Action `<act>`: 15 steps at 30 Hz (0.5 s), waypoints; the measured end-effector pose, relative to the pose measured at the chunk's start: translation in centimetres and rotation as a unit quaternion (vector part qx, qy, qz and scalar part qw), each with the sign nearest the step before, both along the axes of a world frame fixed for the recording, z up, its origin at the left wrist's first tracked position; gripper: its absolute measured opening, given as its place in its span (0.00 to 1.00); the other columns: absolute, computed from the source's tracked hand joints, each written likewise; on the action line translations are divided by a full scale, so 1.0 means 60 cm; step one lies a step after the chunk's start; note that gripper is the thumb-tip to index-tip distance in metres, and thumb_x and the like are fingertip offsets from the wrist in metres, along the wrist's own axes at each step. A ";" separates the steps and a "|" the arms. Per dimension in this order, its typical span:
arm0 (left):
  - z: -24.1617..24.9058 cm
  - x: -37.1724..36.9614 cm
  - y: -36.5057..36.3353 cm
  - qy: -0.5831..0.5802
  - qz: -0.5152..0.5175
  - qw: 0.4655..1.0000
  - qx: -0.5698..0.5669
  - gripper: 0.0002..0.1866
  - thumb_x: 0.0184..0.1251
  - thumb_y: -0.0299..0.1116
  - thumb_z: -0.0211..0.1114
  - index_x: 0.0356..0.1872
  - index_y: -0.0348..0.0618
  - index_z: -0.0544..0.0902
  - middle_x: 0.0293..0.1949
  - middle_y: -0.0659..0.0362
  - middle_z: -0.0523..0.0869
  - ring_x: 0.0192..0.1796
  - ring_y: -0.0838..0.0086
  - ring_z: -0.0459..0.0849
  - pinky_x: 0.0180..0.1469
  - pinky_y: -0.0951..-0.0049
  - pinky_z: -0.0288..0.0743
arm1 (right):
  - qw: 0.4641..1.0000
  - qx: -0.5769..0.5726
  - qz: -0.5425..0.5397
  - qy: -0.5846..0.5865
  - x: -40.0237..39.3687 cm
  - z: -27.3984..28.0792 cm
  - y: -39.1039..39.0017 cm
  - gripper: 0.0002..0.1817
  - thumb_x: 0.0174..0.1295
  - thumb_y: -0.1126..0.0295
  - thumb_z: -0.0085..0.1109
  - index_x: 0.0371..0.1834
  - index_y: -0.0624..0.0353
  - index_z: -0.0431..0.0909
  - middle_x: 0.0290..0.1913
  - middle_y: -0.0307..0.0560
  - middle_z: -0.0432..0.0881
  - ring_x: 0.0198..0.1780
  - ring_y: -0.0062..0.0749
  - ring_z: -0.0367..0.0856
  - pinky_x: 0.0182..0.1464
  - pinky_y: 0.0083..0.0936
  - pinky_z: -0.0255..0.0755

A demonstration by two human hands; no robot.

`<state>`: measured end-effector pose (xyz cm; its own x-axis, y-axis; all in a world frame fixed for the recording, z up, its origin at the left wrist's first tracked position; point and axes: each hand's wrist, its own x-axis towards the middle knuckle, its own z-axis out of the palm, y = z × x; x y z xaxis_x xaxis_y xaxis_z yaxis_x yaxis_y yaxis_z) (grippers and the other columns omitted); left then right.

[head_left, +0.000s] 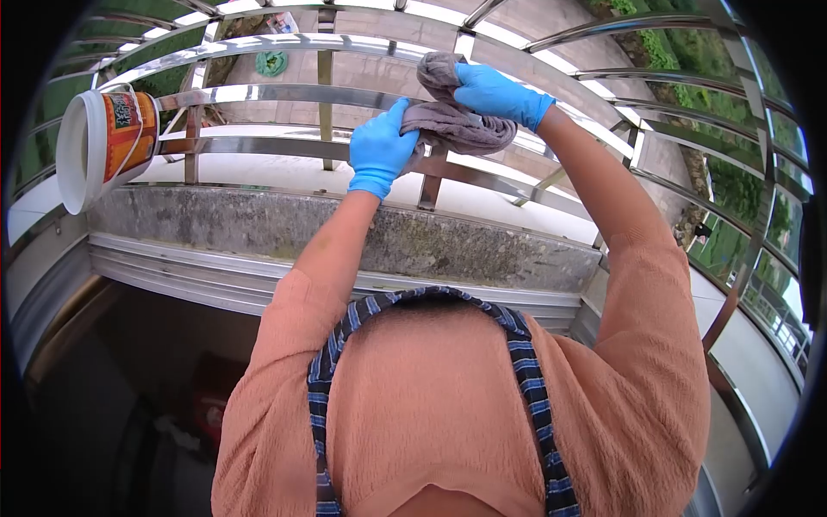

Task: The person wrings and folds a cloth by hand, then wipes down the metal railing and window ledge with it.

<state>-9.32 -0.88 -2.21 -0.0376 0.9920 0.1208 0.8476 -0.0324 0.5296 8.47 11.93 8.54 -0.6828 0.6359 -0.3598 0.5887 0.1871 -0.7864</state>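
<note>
Nearest is the person's striped apron (537, 388); past it runs a stained ledge (224, 220). Above the ledge, the gloved left hand (379, 148) curls its fingers round the left end of a grey cloth (469, 131), at the railing (276, 95). The gloved right hand (500, 92) clenches a bunched upper part, its fingertips partly hidden. A bucket (132, 129) sits left; paving (379, 53) lies beyond.

The gloved left hand (379, 151) and gloved right hand (501, 93) are plain bright blue, and the cloth (461, 127) is greyish mauve. The bucket (96, 155) is white, its label (123, 138) orange and red; the railing (284, 95) is silver. The top (431, 388) is plain salmon, the straps (531, 396) navy striped lighter blue and white, the ledge (224, 215) mottled grey with darker stains.
</note>
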 end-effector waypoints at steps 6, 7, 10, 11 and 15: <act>0.009 -0.002 0.000 0.006 -0.003 1.000 -0.019 0.28 0.51 0.48 0.65 0.56 0.54 0.79 0.27 0.56 0.81 0.30 0.61 0.82 0.34 0.59 0.75 | 0.798 0.046 0.442 -0.407 -0.114 -0.080 0.057 0.27 0.41 0.58 0.68 0.48 0.54 0.81 0.46 0.55 0.83 0.48 0.48 0.82 0.49 0.36 0.75; 0.019 -0.003 -0.004 -0.001 -0.009 1.000 -0.020 0.28 0.51 0.47 0.65 0.56 0.55 0.79 0.26 0.56 0.81 0.30 0.60 0.82 0.34 0.59 0.75 | 0.776 0.058 0.478 -0.406 -0.134 -0.075 0.053 0.27 0.40 0.57 0.70 0.47 0.53 0.82 0.45 0.55 0.84 0.47 0.47 0.82 0.48 0.35 0.76; 0.017 -0.004 0.005 -0.004 -0.004 0.999 -0.035 0.28 0.50 0.46 0.65 0.57 0.59 0.77 0.26 0.56 0.81 0.29 0.60 0.81 0.33 0.58 0.74 | 0.748 0.049 0.524 -0.404 -0.152 -0.124 0.065 0.24 0.42 0.57 0.69 0.44 0.52 0.84 0.41 0.49 0.85 0.44 0.41 0.83 0.45 0.33 0.77; 0.023 -0.001 0.009 -0.016 0.015 0.997 -0.076 0.31 0.40 0.43 0.70 0.54 0.56 0.80 0.29 0.54 0.83 0.32 0.57 0.82 0.37 0.59 0.77 | 0.778 0.079 0.476 -0.401 -0.148 -0.096 0.062 0.22 0.41 0.57 0.68 0.42 0.52 0.85 0.39 0.49 0.85 0.43 0.41 0.84 0.44 0.33 0.77; 0.008 0.001 0.002 0.006 0.001 1.000 -0.005 0.31 0.40 0.43 0.70 0.54 0.54 0.80 0.30 0.53 0.83 0.31 0.56 0.82 0.37 0.59 0.77 | 0.896 0.200 0.265 -0.293 -0.079 -0.090 0.005 0.19 0.37 0.57 0.66 0.34 0.52 0.84 0.32 0.49 0.84 0.39 0.43 0.83 0.42 0.34 0.76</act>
